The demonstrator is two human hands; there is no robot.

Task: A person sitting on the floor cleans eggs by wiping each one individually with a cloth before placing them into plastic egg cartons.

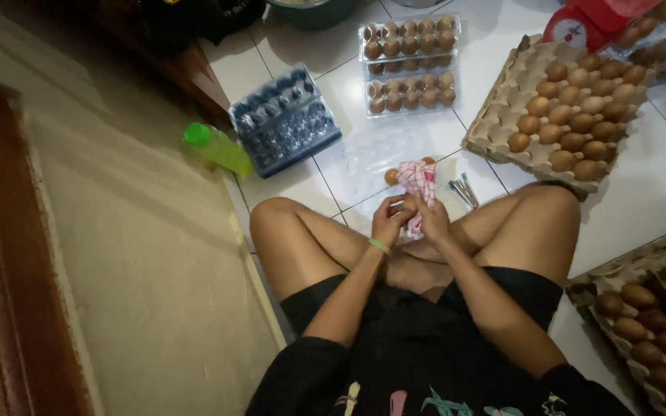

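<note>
Both hands (pixel 410 219) wrap checked cloth (pixel 418 181) between them.

I see a floor of glossy white tiles (pixel 364 146) with dark grout, catching light towards twelve o'clock. At nine o'clock a cream wall (pixel 132 254) falls into shadow — a dark wooden door frame (pixel 9 254) beyond it.

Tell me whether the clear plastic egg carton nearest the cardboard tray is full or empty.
Full: the clear plastic egg carton shows brown eggs in every visible cup, beside the cardboard tray.
</note>
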